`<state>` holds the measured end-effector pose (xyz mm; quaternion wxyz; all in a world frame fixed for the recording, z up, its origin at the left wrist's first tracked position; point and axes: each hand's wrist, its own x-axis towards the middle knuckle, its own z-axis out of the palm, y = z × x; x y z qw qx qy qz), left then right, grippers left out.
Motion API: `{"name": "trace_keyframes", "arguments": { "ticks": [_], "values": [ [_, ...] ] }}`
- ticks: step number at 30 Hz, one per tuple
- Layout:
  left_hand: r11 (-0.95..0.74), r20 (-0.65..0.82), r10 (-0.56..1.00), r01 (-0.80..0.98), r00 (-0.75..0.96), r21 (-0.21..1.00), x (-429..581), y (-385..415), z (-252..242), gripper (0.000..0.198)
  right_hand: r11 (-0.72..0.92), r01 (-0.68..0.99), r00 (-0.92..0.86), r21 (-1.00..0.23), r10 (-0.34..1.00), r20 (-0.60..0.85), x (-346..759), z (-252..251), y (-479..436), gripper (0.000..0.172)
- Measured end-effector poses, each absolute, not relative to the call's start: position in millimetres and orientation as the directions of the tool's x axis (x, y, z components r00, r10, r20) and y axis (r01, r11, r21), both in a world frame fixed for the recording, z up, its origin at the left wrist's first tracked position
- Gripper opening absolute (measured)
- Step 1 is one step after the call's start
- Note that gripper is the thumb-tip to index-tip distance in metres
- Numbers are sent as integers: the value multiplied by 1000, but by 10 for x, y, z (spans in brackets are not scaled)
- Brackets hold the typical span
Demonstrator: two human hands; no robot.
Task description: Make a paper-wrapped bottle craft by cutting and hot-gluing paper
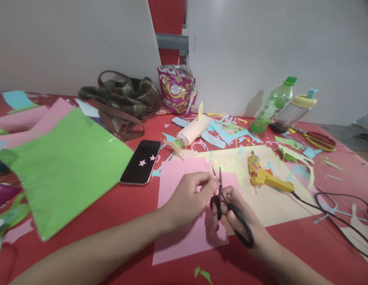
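Observation:
Black-handled scissors [220, 190] are in my right hand [236, 206], fingers through the loops, blades slightly apart and pointing away from me. Close to the blades, my left hand [191, 194] is closed in a pinch on a small piece of pink paper [215, 179], mostly hidden by the fingertips. Beneath both hands lies a pink paper sheet [172, 241], overlapping a pale yellow sheet [270, 213]. Two small pink stars [142, 163] rest on a black phone [139, 174] left of my hands.
A yellow glue gun [270, 179] with a black cord lies right. Green sheets [68, 170] are left. Behind are a plaid bag [124, 97], snack bag [175, 91], paper-wrapped roll [194, 130], green bottle [273, 105], yellow-lidded cup [293, 113], another pair of scissors [319, 141] and paper scraps.

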<state>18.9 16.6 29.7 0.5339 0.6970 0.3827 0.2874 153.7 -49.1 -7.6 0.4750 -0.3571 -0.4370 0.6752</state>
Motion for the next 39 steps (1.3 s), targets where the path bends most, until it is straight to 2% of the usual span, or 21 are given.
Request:
{"name": "trace_keyframes", "arguments": {
  "ticks": [8, 17, 30, 39],
  "values": [
    [-26, -42, 878, 135, 476, 990, 241, 56, 183, 33, -130, -325, -288, -937, 957, -33, 1517, -97, -503, 31],
    [61, -88, 879, 72, 468, 996, 265, 11, 132, 33, -176, -293, -247, -940, 963, -103, 1471, -70, -527, 29],
    [-79, 3, 905, 161, 426, 984, 274, -11, 127, 33, -205, -222, -191, -953, 968, -164, 1430, -33, -562, 34],
    [-126, 27, 907, 211, 420, 969, 277, 12, 115, 31, -166, -93, -138, -982, 979, -152, 1439, -54, -551, 31]
  ]
}}
